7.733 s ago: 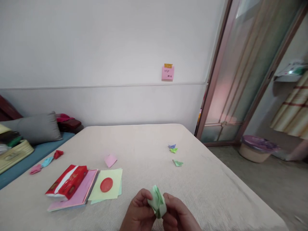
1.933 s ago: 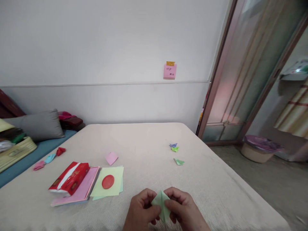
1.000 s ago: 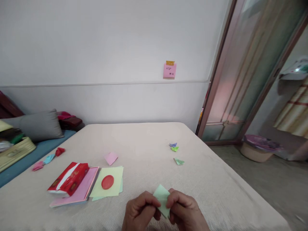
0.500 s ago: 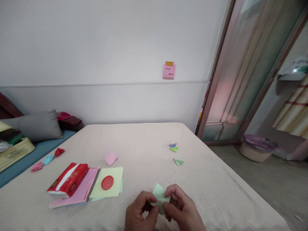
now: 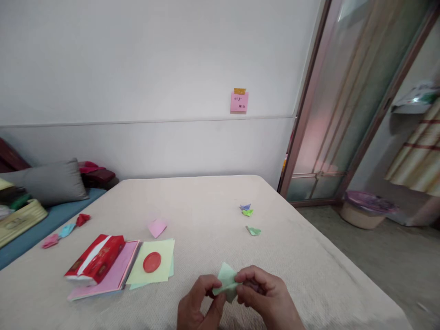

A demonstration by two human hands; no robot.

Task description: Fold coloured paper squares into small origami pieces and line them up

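Observation:
A folded piece of pale green paper (image 5: 227, 279) is held up at the near edge of the table, between my two hands. My left hand (image 5: 202, 302) pinches its left side between thumb and forefinger. On the right side, my right hand (image 5: 264, 293) grips the paper's edge with thumb and fingertips, the other fingers curled. Part of the paper's lower end is hidden by the fingers. Beyond my hands lie a small folded green paper piece (image 5: 253, 230), a bright green one (image 5: 247, 212) and a blue-violet one (image 5: 245, 207).
On the left, a red tissue pack (image 5: 98, 259) rests on pink sheets (image 5: 115, 277). Beside them, a red disc (image 5: 151, 262) sits on yellow paper (image 5: 165, 247). A pink paper (image 5: 157, 228) lies behind. Folded red (image 5: 82, 220), blue (image 5: 66, 230) and pink (image 5: 50, 240) pieces line the table's left edge.
My right hand has shifted slightly right, its thumb nearer the paper's right edge. The paper's lower part looks more folded and tilted. The whole view has moved a little.

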